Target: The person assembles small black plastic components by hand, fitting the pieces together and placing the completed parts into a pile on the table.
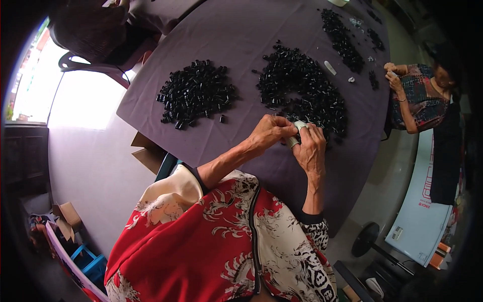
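Note:
My left hand (274, 130) and my right hand (312, 146) meet at the near edge of a large heap of small shiny black pieces (302, 70). Both are closed, fingertips pinched together. A small white piece (300, 124) shows at the fingertips; whether it is held or wrapped round a finger I cannot tell. Around a right-hand finger sits a pale band (292, 142). Anything smaller in the pinch is hidden by the fingers. To the left lies a second heap of black pieces (196, 93), with one loose piece (222, 119) beside it.
A purple-grey cloth (241, 30) covers the table. Farther right lie another black heap (342, 40), a white strip (330, 68) and a small white lump (351, 79). Another person (422, 95) works at the right edge. A cardboard box (148, 153) stands below the table's left edge.

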`<state>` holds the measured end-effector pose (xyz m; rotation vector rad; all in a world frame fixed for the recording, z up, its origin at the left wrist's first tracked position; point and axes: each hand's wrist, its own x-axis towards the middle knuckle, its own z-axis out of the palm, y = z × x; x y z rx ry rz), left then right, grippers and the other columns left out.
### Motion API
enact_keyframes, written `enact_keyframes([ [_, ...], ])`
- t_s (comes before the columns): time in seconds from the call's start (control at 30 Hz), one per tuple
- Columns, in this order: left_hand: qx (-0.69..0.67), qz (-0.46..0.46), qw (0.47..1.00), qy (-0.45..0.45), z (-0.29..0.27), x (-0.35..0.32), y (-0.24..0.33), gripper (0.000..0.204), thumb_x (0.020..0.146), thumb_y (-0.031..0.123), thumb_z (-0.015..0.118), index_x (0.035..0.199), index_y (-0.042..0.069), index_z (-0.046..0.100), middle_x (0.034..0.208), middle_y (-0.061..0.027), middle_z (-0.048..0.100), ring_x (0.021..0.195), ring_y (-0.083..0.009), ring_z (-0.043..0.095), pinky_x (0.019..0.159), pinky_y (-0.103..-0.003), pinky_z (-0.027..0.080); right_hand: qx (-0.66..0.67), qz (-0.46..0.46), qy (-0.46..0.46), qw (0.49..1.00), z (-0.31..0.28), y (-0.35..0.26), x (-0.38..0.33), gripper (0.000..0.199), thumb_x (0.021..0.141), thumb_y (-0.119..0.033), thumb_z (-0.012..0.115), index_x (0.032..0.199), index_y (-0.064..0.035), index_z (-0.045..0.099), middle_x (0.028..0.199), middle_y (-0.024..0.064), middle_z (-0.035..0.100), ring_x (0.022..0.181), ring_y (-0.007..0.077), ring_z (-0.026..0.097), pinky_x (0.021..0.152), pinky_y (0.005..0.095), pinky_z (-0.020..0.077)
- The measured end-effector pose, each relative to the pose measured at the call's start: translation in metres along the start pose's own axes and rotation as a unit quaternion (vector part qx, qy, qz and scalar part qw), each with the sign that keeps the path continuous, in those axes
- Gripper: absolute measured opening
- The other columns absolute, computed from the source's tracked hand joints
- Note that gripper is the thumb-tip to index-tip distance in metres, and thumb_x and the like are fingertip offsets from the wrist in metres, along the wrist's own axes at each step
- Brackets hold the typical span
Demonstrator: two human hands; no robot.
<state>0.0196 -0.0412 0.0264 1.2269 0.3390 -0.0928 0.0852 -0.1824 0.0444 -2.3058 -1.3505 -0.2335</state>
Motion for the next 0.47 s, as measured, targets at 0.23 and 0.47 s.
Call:
enact_keyframes([
  [0.23, 0.014, -0.027, 1.000, 0.002, 0.005, -0.004, -0.004, 0.021, 0.080, 0.019, 0.063, 0.084, -0.002, 0.064, 0.072, -0.0050, 0.061, 0.065, -0.0103, 0.055, 0.061, -0.024, 0.045, -0.046, 0.002, 0.006, 0.999, 0.006, 0.000, -0.008, 0.021, 0.065, -0.015, 0.066, 0.073, -0.0045, 0.050, 0.075, 0.0095, 0.053, 0.074, 0.0262, 0.053, 0.066, 0.0372, 0.0414],
  [0.47, 0.041, -0.066, 0.997, -0.013, 0.003, -0.008, -0.014, 0.022, 0.080, 0.020, 0.063, 0.086, -0.002, 0.064, 0.075, -0.0064, 0.062, 0.073, -0.0118, 0.059, 0.069, -0.025, 0.048, 0.006, -0.017, -0.008, 1.000, 0.015, 0.007, -0.023, 0.024, 0.063, -0.018, 0.068, 0.073, -0.0043, 0.050, 0.071, 0.0089, 0.053, 0.070, 0.0261, 0.053, 0.065, 0.0369, 0.0422],
])
